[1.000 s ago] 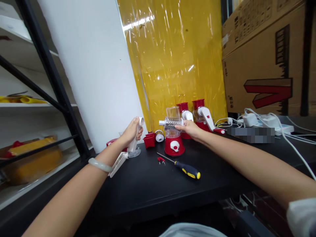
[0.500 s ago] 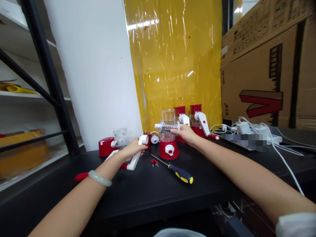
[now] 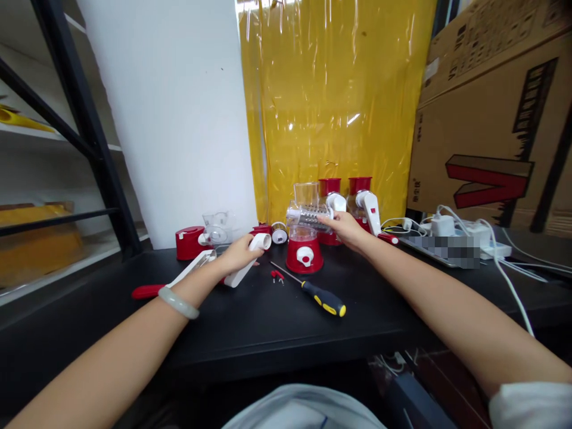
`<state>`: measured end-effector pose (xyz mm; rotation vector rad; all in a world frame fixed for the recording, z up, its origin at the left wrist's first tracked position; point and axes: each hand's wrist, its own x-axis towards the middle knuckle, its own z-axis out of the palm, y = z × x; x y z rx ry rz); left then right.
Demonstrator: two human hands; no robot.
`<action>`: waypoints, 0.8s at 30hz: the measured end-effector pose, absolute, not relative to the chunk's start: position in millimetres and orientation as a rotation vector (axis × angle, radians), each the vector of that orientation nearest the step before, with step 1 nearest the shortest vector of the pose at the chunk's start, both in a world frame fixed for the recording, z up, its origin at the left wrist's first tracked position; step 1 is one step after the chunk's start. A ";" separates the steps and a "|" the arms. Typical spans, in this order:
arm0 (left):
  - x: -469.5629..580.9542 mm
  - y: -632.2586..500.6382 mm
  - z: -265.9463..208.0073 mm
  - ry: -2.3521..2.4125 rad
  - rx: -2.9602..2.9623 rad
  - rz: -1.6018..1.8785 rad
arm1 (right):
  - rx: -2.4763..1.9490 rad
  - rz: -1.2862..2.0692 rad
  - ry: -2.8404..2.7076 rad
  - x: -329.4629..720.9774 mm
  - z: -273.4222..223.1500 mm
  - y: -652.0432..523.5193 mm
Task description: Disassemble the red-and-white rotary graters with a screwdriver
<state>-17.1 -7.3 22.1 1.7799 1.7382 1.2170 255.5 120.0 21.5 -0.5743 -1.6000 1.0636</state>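
My left hand [image 3: 239, 255] is closed around a white crank handle [image 3: 243, 275], its round socket end pointing up to the right. My right hand [image 3: 346, 228] grips the right end of a perforated metal grater drum [image 3: 314, 216] with a white tip on its left. The drum lies level at the clear housing of a rotary grater [image 3: 304, 258] with a red base; I cannot tell how far inside it sits. In front lie a screwdriver [image 3: 324, 297] with a dark blue and yellow handle and small red pieces [image 3: 277, 275].
Two red-and-white rotary graters [image 3: 367, 205] stand behind my right hand. At left are a red base [image 3: 190, 243], clear parts [image 3: 218, 226] and another crank with a red grip [image 3: 148, 291]. A tablet [image 3: 440, 250], chargers and white cables [image 3: 504, 268] lie right, beside a large carton [image 3: 487, 131].
The view has tilted down a little. The drum in my right hand has shifted slightly right relative to the clear housing. My left hand still holds the crank handle, moved slightly right.
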 end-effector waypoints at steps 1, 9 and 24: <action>-17.4 -7.0 23.3 1.805 1.900 1.180 | -0.567 1.101 -1.561 256.6 22.7 121.3; -19.9 -6.5 24.9 2.090 2.347 0.854 | -0.618 1.197 -1.339 269.4 39.5 122.2; -11.5 -18.7 24.7 2.432 2.351 0.380 | -0.515 1.127 -1.249 277.6 41.6 128.5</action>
